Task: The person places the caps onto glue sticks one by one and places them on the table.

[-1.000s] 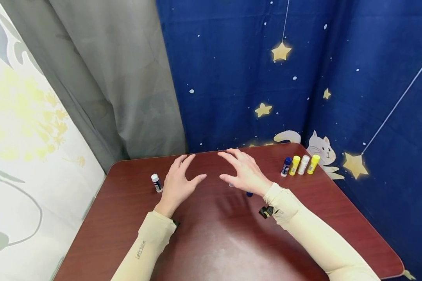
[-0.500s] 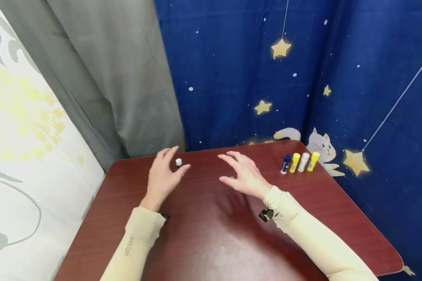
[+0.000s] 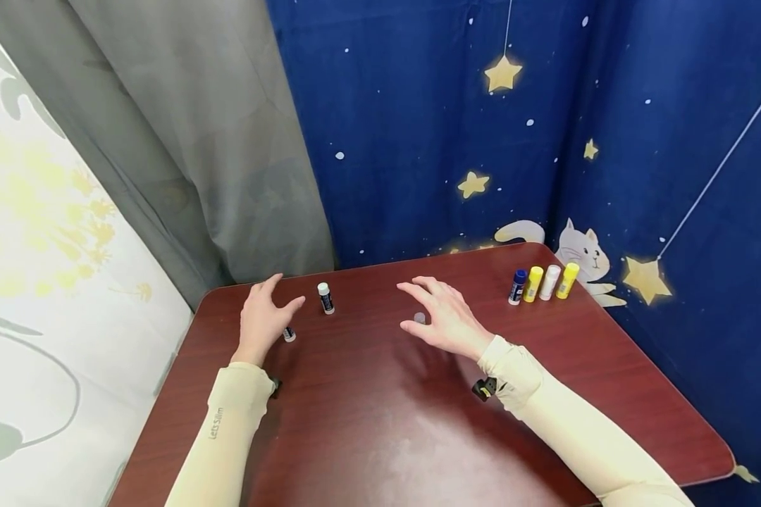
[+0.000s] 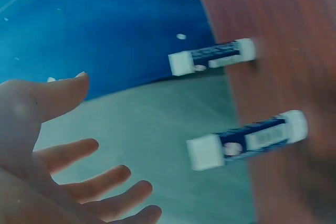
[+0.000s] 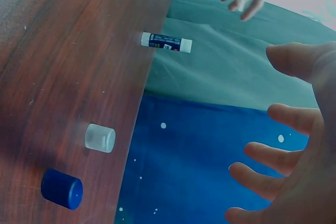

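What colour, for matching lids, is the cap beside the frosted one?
Blue: right wrist view shows the cap best.

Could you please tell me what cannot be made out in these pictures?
Top of the leftmost glue stick: head view, behind the left hand.
Blue cap: head view, behind the right hand.
Labels: left wrist view, wording blurred.
Print on the yellow sticks: head view, too small.

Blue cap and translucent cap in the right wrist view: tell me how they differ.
The blue cap is opaque and dark; the translucent cap is whitish and lets light through. The blue cap looks larger in that view, the translucent cap smaller. Both are short, round and standing on the table.
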A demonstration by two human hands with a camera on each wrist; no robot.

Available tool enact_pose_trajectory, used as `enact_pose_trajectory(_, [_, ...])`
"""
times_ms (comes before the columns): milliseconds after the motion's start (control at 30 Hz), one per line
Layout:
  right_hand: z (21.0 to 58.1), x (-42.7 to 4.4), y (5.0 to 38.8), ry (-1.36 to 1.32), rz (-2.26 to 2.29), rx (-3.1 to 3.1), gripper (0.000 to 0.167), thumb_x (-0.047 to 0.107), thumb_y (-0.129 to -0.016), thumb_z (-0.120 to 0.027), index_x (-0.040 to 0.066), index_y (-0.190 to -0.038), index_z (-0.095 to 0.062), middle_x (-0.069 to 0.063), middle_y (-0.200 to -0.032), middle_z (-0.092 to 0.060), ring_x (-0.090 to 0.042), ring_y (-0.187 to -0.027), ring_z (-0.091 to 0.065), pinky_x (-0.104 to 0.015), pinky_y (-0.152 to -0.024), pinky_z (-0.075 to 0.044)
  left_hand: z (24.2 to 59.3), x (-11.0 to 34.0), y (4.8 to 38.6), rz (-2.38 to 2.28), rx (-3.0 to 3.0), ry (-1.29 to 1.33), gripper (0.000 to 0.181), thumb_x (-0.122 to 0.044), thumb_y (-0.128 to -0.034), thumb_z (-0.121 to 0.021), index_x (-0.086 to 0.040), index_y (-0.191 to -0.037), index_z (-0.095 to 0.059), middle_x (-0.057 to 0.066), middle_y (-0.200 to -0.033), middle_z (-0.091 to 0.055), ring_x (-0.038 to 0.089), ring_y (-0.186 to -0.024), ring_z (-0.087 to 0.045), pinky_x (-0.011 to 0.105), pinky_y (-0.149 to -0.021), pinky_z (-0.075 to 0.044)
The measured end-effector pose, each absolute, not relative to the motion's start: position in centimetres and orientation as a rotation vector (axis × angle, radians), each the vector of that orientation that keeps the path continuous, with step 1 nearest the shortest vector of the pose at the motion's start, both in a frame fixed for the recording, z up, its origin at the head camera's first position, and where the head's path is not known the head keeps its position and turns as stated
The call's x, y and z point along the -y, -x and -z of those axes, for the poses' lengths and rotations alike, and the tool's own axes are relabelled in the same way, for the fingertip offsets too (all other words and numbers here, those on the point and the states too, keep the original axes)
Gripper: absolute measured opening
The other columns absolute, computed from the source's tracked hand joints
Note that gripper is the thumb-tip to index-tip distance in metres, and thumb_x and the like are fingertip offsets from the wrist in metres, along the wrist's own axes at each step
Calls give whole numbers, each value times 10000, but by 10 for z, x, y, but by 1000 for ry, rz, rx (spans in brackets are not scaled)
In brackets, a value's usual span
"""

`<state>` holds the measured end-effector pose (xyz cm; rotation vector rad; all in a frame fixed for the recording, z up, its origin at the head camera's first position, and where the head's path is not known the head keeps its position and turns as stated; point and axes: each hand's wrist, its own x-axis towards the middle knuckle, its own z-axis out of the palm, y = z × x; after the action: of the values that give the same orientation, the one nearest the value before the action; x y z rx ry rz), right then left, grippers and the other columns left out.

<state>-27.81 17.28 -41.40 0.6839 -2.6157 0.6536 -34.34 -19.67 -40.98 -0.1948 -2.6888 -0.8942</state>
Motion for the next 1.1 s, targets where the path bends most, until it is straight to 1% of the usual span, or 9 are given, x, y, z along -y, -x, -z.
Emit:
enact_pose_trajectory(167, [417, -173, 278, -682, -642, 2623, 689, 511, -863, -733, 319, -1481, -497, -74, -1431, -500, -280, -1271, -488, -570, -1030, -366, 428, 205, 348, 929, 2737, 112, 750, -384, -887, -769, -88, -1501, -456, 242, -1399, -495, 445, -1212, -497, 616, -1019, -384])
enact_pose_trajectory(300, [420, -173, 278, -671, -635, 2631, 684, 506, -861, -739, 323, -1476, -503, -53, -1424, -498, -276, -1263, -493, -557, -1026, -372, 436, 207, 351, 1006, 2752, 79, 728, -319, -881, -785, -69, -1487, -469, 249, -1381, -529, 436, -1230, -499, 599, -1018, -387])
enact_pose_trajectory(367, [422, -173, 277, -666, -641, 2635, 684, 499, -858, -745, 325, -1475, -505, -54, -1426, -498, -278, -1264, -491, -555, -1028, -369, 441, 209, 352, 1048, 2752, 40, 703, -293, -879, -788, -70, -1474, -488, 245, -1371, -551, 427, -1219, -515, 583, -1006, -407])
enact_pose_trajectory(467, [424, -174, 276, -657, -649, 2648, 686, 500, -857, -747, 330, -1475, -506, -51, -1431, -496, -277, -1267, -487, -548, -1034, -361, 448, 211, 353, 1089, 2743, -35, 652, -270, -864, -803, -72, -1427, -541, 228, -1305, -605, 409, -1142, -551, 551, -962, -443])
enact_pose_trajectory(600, [426, -175, 275, -642, -652, 2665, 685, 503, -856, -747, 331, -1474, -507, -39, -1432, -495, -272, -1270, -487, -537, -1042, -357, 458, 212, 354, 1124, 2721, -114, 584, -250, -837, -828, -60, -1345, -611, 212, -1224, -646, 389, -1072, -565, 528, -928, -455])
enact_pose_trajectory(767, [430, -173, 273, -651, -660, 2673, 694, 498, -851, -758, 325, -1474, -504, -44, -1431, -495, -280, -1259, -492, -545, -1042, -358, 467, 214, 352, 1208, 2675, -223, 499, -197, -812, -855, -47, -1247, -662, 186, -1150, -672, 353, -1073, -568, 498, -914, -468])
enact_pose_trajectory(867, [432, -174, 273, -663, -662, 2671, 693, 510, -859, -746, 311, -1477, -502, -58, -1432, -496, -288, -1246, -499, -558, -1034, -360, 472, 214, 352, 1316, 2625, -296, 460, -163, -817, -851, -54, -1225, -670, 170, -1138, -681, 325, -1096, -563, 473, -902, -486])
enact_pose_trajectory(1000, [434, -176, 272, -665, -667, 2666, 693, 507, -859, -747, 297, -1474, -508, -82, -1431, -502, -291, -1238, -501, -565, -1032, -363, 481, 215, 356, 1420, 2557, -338, 445, -157, -828, -844, -51, -1226, -676, 170, -1144, -685, 307, -1106, -567, 447, -889, -499])
enact_pose_trajectory(1100, [435, -175, 271, -661, -679, 2672, 695, 506, -855, -751, 312, -1475, -505, -87, -1437, -501, -284, -1245, -494, -557, -1043, -356, 489, 218, 359, 1478, 2526, -365, 427, -184, -825, -851, -55, -1200, -691, 150, -1120, -682, 273, -1056, -573, 387, -842, -501])
